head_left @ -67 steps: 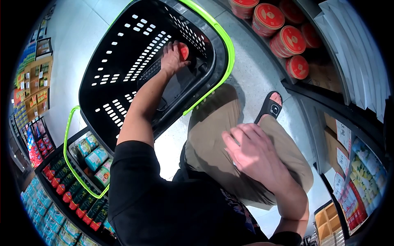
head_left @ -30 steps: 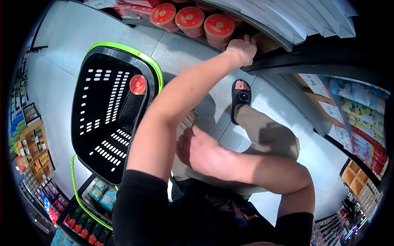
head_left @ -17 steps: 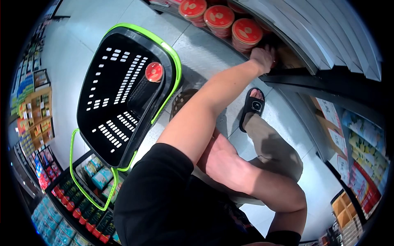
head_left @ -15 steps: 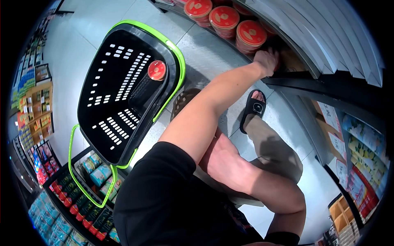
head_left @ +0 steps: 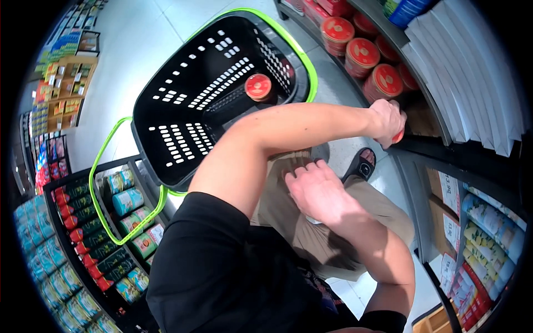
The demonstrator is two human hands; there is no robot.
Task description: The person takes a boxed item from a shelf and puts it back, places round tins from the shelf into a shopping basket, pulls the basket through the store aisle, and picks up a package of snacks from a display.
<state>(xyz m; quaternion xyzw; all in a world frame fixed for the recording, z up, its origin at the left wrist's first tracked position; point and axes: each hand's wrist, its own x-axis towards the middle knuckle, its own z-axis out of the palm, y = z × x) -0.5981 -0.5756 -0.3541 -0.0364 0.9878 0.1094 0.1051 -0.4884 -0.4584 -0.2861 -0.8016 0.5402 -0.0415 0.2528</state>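
Head: red-topped container (head_left: pixel 258 87) in basket (head_left: pixel 205 72)

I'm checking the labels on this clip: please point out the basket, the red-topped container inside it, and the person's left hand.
Basket (head_left: pixel 189 114), head view: bare black inner wall.
Red-topped container (head_left: pixel 258 86), head view: its round red top.
Left hand (head_left: pixel 387 120), head view: back of the hand.

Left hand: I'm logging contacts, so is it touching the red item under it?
Touching. The head view shows the left hand with fingers curled over the red item, which shows right against them with no gap.
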